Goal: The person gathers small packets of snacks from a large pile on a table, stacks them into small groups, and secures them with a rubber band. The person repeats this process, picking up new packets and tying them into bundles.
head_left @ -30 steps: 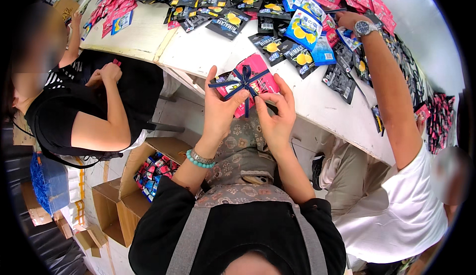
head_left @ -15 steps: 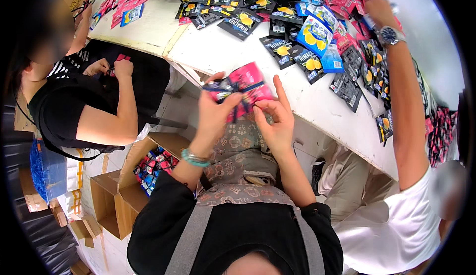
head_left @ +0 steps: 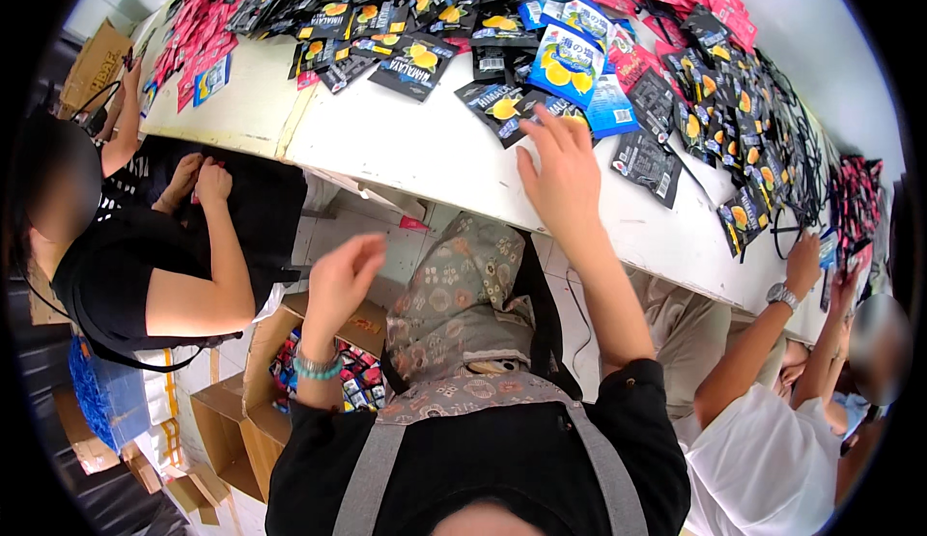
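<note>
The left hand (head_left: pixel 346 280), blurred, its fingers loosely bent around nothing visible, hangs near a box (head_left: pixel 261 372) of packets. The right hand (head_left: pixel 565 183), fingers apart, is over the table (head_left: pixel 386 140) at a black packet (head_left: pixel 497 106), beside a blue packet (head_left: pixel 568 61); contact cannot be told. The black packet is probably light, soft and slippery, best pinched by its flat edge.

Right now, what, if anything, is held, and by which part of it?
Nothing appears held: the left hand looks empty, and the right hand is open over a black packet.
</note>
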The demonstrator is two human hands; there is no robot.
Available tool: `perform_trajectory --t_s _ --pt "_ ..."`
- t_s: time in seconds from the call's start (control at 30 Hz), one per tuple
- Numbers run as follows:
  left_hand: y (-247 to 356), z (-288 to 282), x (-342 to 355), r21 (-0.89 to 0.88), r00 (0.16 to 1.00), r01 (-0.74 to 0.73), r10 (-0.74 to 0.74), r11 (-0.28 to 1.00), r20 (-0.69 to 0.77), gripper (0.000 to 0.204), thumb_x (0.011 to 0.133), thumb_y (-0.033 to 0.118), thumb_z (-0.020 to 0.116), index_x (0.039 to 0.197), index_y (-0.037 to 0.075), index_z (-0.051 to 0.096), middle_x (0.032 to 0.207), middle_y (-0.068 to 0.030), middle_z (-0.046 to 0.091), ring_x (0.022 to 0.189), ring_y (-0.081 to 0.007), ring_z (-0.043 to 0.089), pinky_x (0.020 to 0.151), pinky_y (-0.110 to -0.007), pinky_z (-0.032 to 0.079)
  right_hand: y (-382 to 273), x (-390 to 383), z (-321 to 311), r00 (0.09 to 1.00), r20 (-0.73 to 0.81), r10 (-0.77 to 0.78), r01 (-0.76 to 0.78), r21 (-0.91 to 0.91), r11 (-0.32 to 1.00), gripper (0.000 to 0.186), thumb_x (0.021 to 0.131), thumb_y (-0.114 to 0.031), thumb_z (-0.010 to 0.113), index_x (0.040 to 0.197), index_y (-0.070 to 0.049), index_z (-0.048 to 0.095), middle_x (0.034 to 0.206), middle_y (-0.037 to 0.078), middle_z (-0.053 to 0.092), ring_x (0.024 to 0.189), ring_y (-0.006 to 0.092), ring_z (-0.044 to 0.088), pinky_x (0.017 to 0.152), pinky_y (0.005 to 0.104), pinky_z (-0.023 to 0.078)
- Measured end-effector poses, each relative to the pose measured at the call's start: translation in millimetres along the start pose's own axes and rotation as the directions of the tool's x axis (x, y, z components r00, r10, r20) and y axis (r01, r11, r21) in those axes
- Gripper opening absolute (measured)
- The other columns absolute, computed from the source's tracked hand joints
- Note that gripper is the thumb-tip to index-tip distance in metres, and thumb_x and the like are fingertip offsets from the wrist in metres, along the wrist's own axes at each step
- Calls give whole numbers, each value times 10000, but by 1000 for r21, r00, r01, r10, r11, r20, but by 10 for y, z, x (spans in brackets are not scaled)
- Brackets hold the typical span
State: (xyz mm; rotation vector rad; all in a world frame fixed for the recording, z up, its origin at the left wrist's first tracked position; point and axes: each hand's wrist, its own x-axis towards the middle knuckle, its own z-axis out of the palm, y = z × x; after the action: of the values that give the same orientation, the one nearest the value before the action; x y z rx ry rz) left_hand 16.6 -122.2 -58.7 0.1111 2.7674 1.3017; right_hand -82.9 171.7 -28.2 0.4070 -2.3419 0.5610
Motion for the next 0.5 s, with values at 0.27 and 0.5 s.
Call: perform_trajectory --t_s 0.27,0.5 --pt "365 74 1826 274 886 -24 147 961 -439 493 855 330 636 1215 18 505 1124 -162 588 792 -255 627 720 -357 496 654 68 91 970 -243 10 -39 -118 992 186 736 -86 687 906 -12 668 1033 97 670 826 232 604 716 320 497" --pt "224 80 2228 183 896 124 -31 975 -443 558 757 309 733 1189 11 545 946 -110 640 743 -220 626 688 -323 492 823 21 -112 496 183 849 -397 917 35 227 923 -203 605 998 -1 673 848 -4 664 601 16 530 486 150 366"
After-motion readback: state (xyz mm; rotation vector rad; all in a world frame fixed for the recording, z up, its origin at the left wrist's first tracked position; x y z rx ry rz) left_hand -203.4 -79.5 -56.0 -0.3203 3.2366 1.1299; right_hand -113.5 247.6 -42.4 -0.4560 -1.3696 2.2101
